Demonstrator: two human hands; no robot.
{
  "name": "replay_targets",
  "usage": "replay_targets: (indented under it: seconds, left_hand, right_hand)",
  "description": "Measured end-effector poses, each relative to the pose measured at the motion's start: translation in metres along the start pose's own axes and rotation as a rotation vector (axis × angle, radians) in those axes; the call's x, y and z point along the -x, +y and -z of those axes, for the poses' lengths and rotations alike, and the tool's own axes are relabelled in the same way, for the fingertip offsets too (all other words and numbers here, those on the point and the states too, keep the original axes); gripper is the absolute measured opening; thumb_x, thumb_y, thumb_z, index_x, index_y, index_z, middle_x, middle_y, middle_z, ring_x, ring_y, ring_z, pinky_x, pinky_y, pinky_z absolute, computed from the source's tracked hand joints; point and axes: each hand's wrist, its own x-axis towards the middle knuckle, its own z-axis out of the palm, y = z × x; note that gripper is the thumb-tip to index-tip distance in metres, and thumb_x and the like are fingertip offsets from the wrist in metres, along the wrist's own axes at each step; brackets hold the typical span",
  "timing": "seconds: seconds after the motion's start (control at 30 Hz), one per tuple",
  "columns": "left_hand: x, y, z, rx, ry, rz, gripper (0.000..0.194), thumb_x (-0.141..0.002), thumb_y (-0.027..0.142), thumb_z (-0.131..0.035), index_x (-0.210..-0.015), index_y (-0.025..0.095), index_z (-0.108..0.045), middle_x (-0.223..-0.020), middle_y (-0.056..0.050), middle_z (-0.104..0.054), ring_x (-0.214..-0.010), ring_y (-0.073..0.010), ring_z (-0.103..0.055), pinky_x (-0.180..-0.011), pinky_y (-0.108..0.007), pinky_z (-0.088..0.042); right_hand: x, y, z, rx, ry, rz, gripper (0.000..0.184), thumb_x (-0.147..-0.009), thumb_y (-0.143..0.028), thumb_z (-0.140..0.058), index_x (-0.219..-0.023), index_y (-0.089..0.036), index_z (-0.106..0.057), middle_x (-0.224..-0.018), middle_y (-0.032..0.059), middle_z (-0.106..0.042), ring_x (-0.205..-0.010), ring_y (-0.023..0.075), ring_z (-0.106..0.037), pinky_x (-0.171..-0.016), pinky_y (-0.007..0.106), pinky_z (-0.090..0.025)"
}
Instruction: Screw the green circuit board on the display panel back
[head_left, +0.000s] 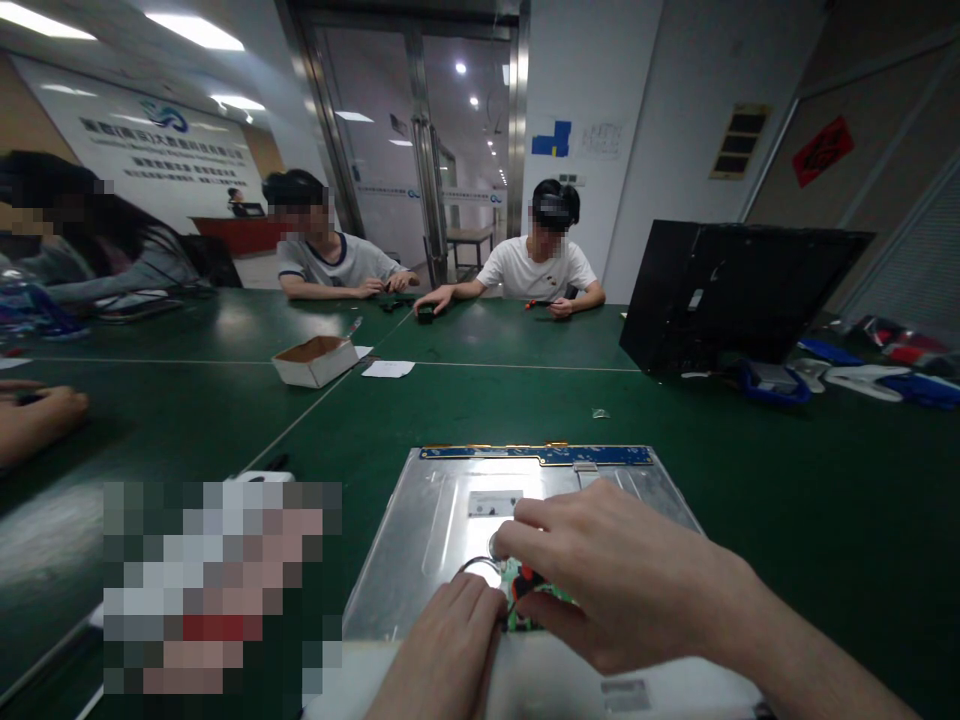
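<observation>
- Panel, metal, lies on the green table before me, a blue strip along its far edge.
- Green board sits at its near part, partly hidden by my hands.
- Right hand: my fingers are curled around a red-and-black tool at the board.
- Left hand: fingers bent beside the board; I cannot tell whether they grip anything.
</observation>
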Motion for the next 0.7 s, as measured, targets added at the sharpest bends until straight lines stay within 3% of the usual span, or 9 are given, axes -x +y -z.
replay_targets:
  seconds: [0.17,0.5,0.7]
  left_hand:
    - [0.0001,0.0023,0.0031,-0.004,-0.018,0.010,0.024,-0.083,0.006,-0.042,-0.100,0.018,-0.053,-0.104,-0.012,-0.062,-0.095,-0.0260,-0.058,-0.084,-0.039,-0.049]
    - [0.0019,-0.0005,-0.0010,-0.039,-0.019,0.003,0.023,-0.081,0.006,-0.043,-0.098,0.018,-0.054,-0.099,-0.011,-0.062,-0.090,-0.0264,-0.059,-0.079,-0.039,-0.050]
    - [0.0025,0.0001,-0.0001,-0.029,0.040,-0.020,0.024,-0.080,0.007,-0.044,-0.099,0.019,-0.054,-0.100,-0.010,-0.063,-0.090,-0.0256,-0.060,-0.080,-0.038,-0.050]
  right_hand:
    - [0.0002,-0.0001,-0.0006,0.026,-0.009,0.032,0.016,-0.079,-0.023,-0.054,-0.093,-0.018,-0.049,-0.088,0.0022,-0.061,-0.064,0.0139,-0.051,-0.047,0.029,-0.026]
    - [-0.0029,0.0014,-0.0028,0.030,0.004,-0.030,0.007,-0.090,-0.028,-0.050,-0.091,-0.021,-0.050,-0.083,0.0001,-0.063,-0.064,0.0146,-0.054,-0.048,0.029,-0.022]
    - [-0.0002,0.0020,-0.0016,0.003,0.015,0.027,0.013,-0.081,-0.023,-0.052,-0.094,-0.020,-0.049,-0.087,0.0007,-0.061,-0.064,0.0136,-0.051,-0.047,0.028,-0.024]
